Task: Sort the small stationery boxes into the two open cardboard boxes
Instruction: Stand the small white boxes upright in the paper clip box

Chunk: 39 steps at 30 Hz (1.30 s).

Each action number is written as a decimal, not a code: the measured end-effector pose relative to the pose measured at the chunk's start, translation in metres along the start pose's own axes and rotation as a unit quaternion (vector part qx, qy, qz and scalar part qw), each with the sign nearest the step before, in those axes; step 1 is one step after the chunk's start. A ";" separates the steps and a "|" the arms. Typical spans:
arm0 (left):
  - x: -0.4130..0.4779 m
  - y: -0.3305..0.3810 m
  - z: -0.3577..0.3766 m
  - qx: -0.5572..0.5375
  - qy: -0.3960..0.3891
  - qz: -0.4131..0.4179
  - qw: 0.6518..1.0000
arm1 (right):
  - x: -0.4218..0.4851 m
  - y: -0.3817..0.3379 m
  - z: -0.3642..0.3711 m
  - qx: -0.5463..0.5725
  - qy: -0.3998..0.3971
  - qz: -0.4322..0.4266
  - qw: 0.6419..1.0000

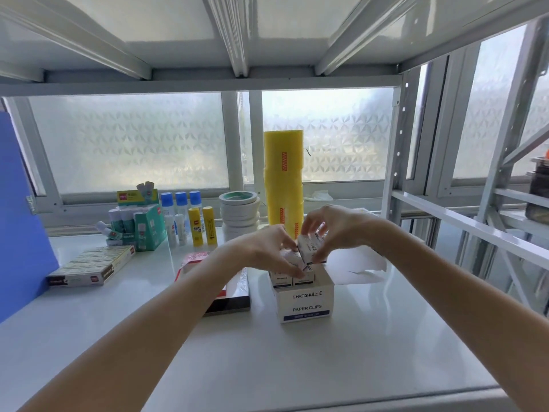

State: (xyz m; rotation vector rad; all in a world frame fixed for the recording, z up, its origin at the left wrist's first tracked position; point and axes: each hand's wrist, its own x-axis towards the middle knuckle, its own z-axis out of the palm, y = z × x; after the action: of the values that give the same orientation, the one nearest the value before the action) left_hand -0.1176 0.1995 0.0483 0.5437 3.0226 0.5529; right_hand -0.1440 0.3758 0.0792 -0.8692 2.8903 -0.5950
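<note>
Sorting under way: we hold one small box (312, 248) in the right hand (335, 224), fingers clamped on it, just above the paper-clip carton (306, 301); left hand (264, 248) fingers press a second box (289, 257). Two packed boxes show.

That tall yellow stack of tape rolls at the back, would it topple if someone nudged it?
Probably. The yellow tape stack stands tall and narrow, several rolls high, so a push near the top would likely tip it. The rolls seem only stacked, so they may slide apart. Being round, fallen ones could roll across the white shelf.
</note>
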 end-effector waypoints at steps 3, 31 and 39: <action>-0.002 0.004 0.012 -0.006 0.102 -0.017 0.995 | -0.002 0.001 0.001 -0.007 0.006 0.016 1.000; -0.029 0.019 0.005 0.006 -0.035 -0.092 0.995 | -0.013 -0.018 0.003 -0.030 -0.150 0.001 0.988; -0.032 0.015 0.008 0.044 0.000 -0.077 0.996 | -0.007 -0.020 0.038 -0.109 -0.084 -0.003 0.990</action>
State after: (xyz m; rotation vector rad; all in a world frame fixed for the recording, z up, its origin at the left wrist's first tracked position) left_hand -0.0813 0.2048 0.0446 0.3095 3.0649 0.4121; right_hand -0.1215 0.3515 0.0511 -0.9045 2.8345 -0.1953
